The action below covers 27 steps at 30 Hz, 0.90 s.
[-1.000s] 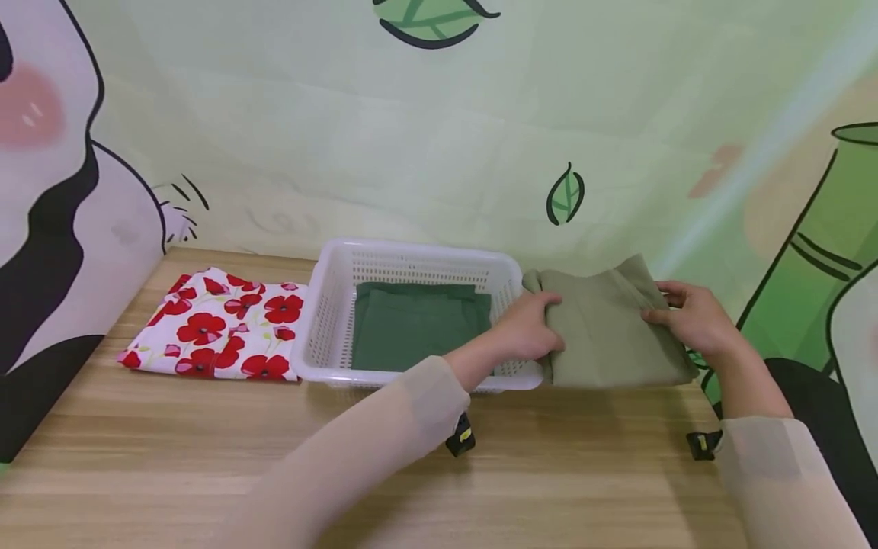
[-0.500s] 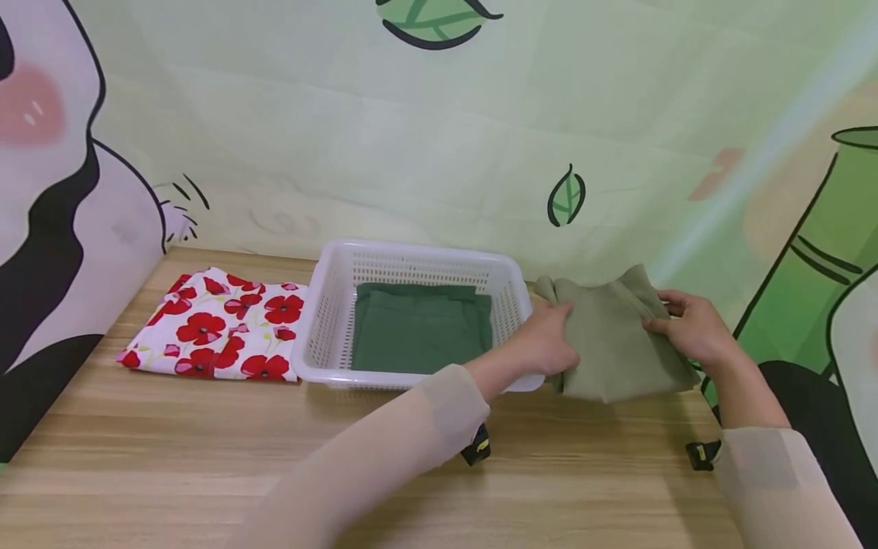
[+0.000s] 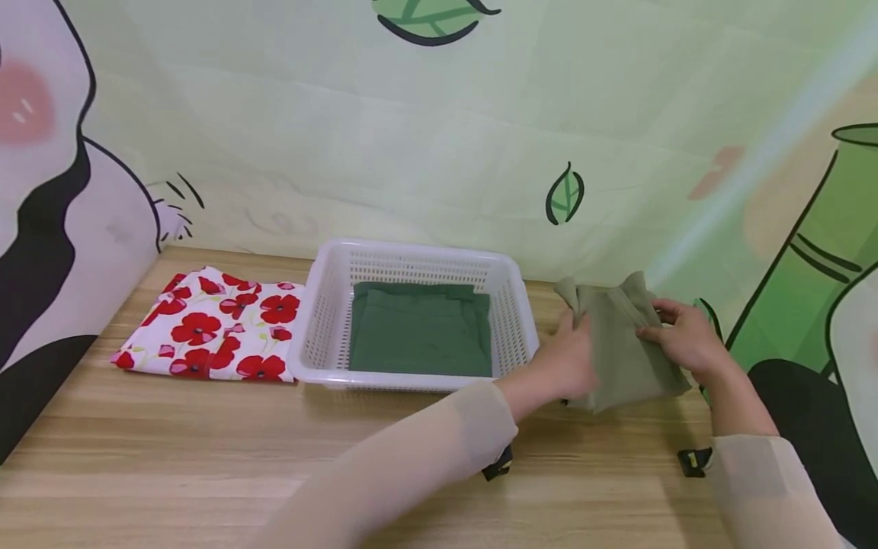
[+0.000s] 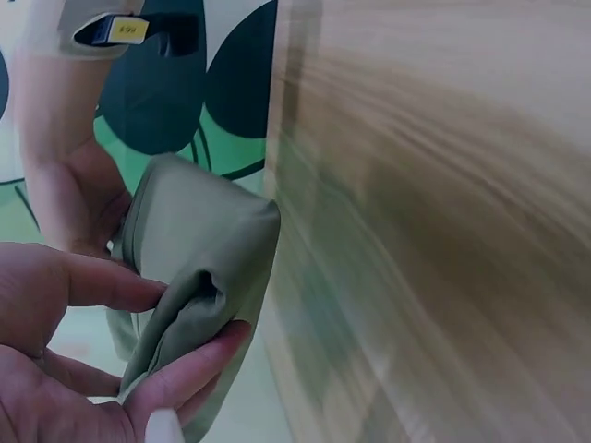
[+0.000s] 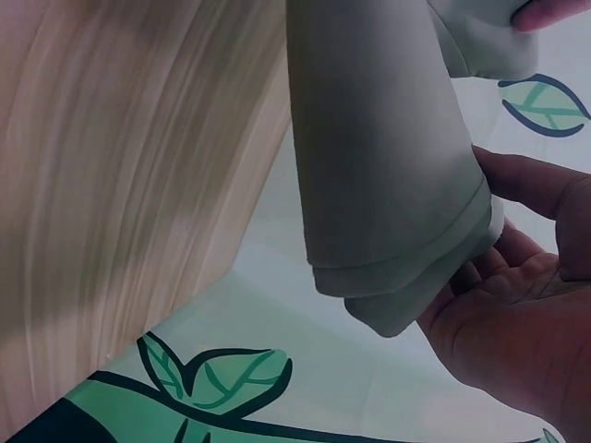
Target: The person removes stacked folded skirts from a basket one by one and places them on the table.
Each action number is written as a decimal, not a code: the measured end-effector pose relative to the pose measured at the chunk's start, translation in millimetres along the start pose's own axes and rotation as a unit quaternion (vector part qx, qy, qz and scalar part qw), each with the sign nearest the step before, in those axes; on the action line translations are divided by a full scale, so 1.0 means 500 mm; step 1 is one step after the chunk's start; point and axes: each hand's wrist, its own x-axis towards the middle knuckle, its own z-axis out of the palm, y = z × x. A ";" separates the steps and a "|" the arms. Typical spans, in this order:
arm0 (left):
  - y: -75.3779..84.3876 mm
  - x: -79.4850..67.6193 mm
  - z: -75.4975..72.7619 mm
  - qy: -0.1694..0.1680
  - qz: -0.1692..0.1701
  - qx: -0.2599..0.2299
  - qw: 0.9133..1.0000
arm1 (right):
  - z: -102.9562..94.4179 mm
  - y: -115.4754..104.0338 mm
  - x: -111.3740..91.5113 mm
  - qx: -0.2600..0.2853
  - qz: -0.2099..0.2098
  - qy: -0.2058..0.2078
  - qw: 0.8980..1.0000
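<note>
Between my two hands hangs an olive-green folded cloth [image 3: 620, 366], held at both sides, its top edge creased and puckered. My left hand [image 3: 565, 360] grips its left side; in the left wrist view, the left thumb and fingers pinch a rolled fold of the olive-green cloth [image 4: 208, 226]. On the other side my right hand [image 3: 688, 341] pinches the upper right edge. From the right wrist view, layered hems of the cloth [image 5: 388, 185] show beside the right hand [image 5: 531, 286]. Whether the lower edge touches the table cannot be made out.
Left of the cloth stands a white perforated plastic basket [image 3: 315, 328] with a folded dark green cloth [image 3: 418, 332] inside. Beside it lies a folded white cloth with red flowers [image 3: 219, 328]. The wooden table [image 3: 171, 457] meets a cartoon-printed backdrop [image 3: 411, 152].
My left hand has moved right and slightly toward me, away from the basket. The olive-green cloth has grown narrower and more bunched between the hands. The right hand has shifted little.
</note>
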 end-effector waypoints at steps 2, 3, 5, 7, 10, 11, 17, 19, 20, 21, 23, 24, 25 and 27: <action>0.005 -0.001 0.011 0.004 -0.007 0.001 1.000 | 0.002 0.002 0.001 0.002 0.001 0.001 1.000; 0.007 -0.001 0.017 0.003 -0.009 0.000 1.000 | 0.003 0.004 0.002 0.003 0.001 0.002 1.000; 0.011 -0.003 0.029 0.005 -0.014 0.005 1.000 | 0.004 0.007 0.002 -0.001 0.000 0.004 1.000; 0.014 -0.005 0.040 0.008 -0.018 0.011 1.000 | 0.007 0.011 0.003 0.002 -0.002 0.005 1.000; 0.017 -0.009 0.061 0.013 -0.022 0.031 0.999 | 0.014 0.017 0.004 0.002 0.000 0.007 1.000; 0.016 -0.010 0.068 0.014 -0.025 0.034 0.999 | 0.017 0.020 0.005 0.004 0.001 0.007 1.000; 0.005 -0.009 0.116 0.024 -0.041 0.060 0.997 | 0.030 0.038 0.006 0.006 0.018 -0.002 1.000; -0.003 -0.005 0.131 0.030 -0.048 0.066 0.996 | 0.032 0.047 0.008 0.007 0.025 -0.008 1.000; -0.008 -0.002 0.136 0.031 -0.052 0.065 0.996 | 0.032 0.052 0.008 0.007 0.028 -0.011 1.000; -0.013 0.001 0.141 0.032 -0.055 0.061 0.996 | 0.032 0.057 0.009 0.006 0.032 -0.012 0.999; -0.023 0.005 0.146 0.032 -0.057 0.039 0.997 | 0.031 0.067 0.012 0.005 0.040 -0.014 0.999; -0.027 0.007 0.147 0.031 -0.057 0.022 0.998 | 0.030 0.072 0.013 0.004 0.045 -0.015 0.999; -0.031 0.009 0.147 0.031 -0.054 0.009 0.998 | 0.029 0.077 0.015 0.003 0.050 -0.017 0.999; -0.037 0.012 0.147 0.030 -0.047 -0.019 0.998 | 0.028 0.086 0.019 0.000 0.057 -0.018 0.998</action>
